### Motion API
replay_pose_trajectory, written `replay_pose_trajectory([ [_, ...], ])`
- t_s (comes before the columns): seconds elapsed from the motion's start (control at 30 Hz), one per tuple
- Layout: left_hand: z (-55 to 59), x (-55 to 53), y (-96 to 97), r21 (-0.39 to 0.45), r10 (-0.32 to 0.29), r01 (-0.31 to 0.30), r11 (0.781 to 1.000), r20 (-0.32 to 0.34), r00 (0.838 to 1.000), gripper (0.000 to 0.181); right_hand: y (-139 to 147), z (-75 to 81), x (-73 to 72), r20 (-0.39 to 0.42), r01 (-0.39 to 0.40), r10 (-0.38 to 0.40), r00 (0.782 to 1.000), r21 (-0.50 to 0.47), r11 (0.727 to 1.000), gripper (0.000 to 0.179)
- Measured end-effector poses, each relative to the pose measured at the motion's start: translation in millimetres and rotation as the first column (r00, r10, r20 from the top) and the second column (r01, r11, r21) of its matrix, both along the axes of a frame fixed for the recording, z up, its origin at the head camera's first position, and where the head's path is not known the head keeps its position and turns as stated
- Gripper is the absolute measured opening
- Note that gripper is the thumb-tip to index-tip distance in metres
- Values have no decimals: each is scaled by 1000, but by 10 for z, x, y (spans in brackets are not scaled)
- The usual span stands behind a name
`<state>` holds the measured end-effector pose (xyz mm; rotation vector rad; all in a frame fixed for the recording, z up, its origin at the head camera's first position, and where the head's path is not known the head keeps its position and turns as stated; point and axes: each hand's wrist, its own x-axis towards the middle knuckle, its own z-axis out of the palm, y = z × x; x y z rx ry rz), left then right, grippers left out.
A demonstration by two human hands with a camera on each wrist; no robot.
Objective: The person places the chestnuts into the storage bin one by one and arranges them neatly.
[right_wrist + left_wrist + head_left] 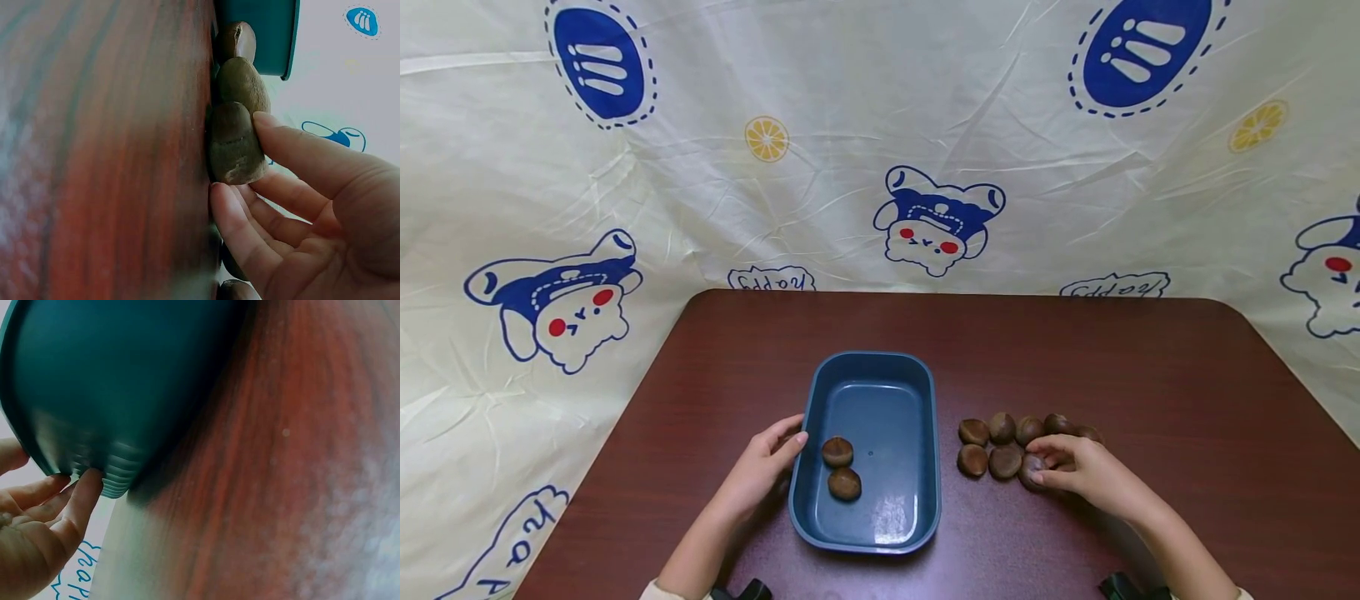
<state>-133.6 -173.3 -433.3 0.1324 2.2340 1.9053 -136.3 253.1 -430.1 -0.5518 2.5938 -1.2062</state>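
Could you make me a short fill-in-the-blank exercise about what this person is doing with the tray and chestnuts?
1. Inside the blue tray lie exactly ____ chestnuts.
2. With thumb and fingers, the right hand pinches a single ____.
3. Of the tray's left and right sides in the head view, the left hand touches the ____ one.
4. The table bears ____ (more/fewer) loose chestnuts than the tray.

Missing words: two; chestnut; left; more.
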Motion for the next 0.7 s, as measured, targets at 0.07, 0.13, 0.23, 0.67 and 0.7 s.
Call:
replay_pose_trajectory([
  [0.07, -3, 3, -7, 2, -1, 1, 1000, 0, 1000, 44, -9, 2, 3, 23, -2, 2, 1000, -10, 1000, 36],
  [0.13, -4, 8, -12, 4, -3, 3, 1000, 0, 1000, 44, -13, 3, 1, 25, -13, 13, 1000, -16, 1000, 34],
  [0.23, -7, 15, -17, 4, -5, 5, 1000, -1, 1000, 44, -14, 4, -1, 23, -33, 34, 999, -33, 999, 31],
  [0.67, 1, 5, -8, -8, 0, 0, 1000, -13, 1000, 45, -93, 173, 0, -29, 53, -57, 998, -140, 989, 29],
  [0.7, 0, 5, -9, -7, 0, 0, 1000, -15, 1000, 45, -127, 200, -11, -30, 60, -65, 997, -151, 987, 29],
])
